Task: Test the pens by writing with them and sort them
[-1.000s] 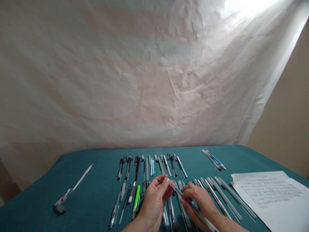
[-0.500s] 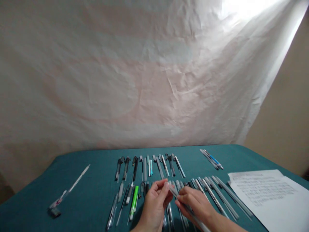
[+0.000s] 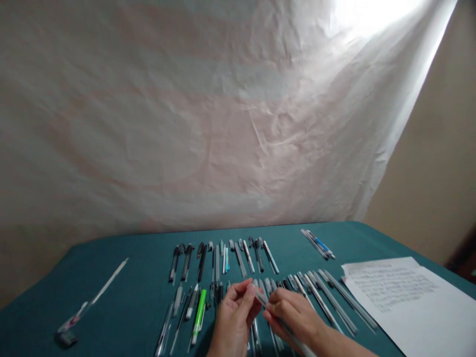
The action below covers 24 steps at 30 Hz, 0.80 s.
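Observation:
My left hand (image 3: 236,312) is closed, its thumb and fingers pinching one end of a clear, slim pen barrel (image 3: 262,297). Wrapped round the same barrel lower down is my right hand (image 3: 292,312); the barrel's other end sticks out below that palm. Whether the barrel has a refill inside I cannot make out. Beneath and around both hands lies a row of pens and clear barrels, partly hidden by them. A bright green pen (image 3: 199,317) lies just left of my left hand. Several clear barrels (image 3: 334,302) fan out to the right of my right hand.
Behind that, a second row of pens and caps (image 3: 223,258) crosses the green tablecloth (image 3: 126,307). A few pens (image 3: 318,244) lie at the back right. Handwritten paper sheets (image 3: 405,292) cover the right side. On the left are a thin white refill (image 3: 109,280) and a small packet (image 3: 67,337).
The whole scene has shifted slightly left as the head view turned a little right. Both hands keep the same hold on the pen barrel.

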Tool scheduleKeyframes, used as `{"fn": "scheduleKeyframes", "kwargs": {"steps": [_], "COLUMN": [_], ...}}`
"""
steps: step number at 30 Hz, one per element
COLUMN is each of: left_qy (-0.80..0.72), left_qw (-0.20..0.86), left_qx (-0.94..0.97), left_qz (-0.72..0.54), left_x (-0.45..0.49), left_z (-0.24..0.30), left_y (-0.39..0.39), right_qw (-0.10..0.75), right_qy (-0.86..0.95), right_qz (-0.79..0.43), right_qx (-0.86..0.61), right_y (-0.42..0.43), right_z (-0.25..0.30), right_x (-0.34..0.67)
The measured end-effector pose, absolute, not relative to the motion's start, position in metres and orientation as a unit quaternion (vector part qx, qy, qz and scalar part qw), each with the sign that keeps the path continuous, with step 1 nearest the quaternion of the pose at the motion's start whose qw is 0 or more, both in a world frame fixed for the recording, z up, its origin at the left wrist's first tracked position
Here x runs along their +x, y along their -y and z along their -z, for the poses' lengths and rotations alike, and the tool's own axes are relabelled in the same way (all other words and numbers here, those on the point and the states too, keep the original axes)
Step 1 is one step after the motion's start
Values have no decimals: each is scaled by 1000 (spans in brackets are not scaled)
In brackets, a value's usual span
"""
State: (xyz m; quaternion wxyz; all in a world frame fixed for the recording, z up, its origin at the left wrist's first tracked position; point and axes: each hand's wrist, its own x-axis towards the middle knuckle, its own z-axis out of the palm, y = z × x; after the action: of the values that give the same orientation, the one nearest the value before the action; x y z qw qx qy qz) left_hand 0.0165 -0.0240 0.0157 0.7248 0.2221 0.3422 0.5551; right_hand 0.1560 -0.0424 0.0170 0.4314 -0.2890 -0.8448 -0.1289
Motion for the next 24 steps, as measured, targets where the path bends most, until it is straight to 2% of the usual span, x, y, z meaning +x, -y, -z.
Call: {"fn": "scheduleKeyframes", "kwargs": {"steps": [8,12,16,24], "left_qy": [-334,-349,-374,-379], "left_qw": [741,717,646,612], "left_qx": [249,276,305,390], "left_qz": [-527,-536,-591,-574], "left_x": [17,10,2,-11], "left_z": [-12,-13,-14,-27], "left_y": [24,15,-1,9], "right_qw": [422,362,306,187], "right_qy": [842,854,821,758], "right_qz": [100,-26,-133,-41], "right_qx": [-321,-373,-463,-624], "right_y": [36,40,51,26], "right_z": [-7,-26,-57,-54], "right_x": [156,161,169,206]}}
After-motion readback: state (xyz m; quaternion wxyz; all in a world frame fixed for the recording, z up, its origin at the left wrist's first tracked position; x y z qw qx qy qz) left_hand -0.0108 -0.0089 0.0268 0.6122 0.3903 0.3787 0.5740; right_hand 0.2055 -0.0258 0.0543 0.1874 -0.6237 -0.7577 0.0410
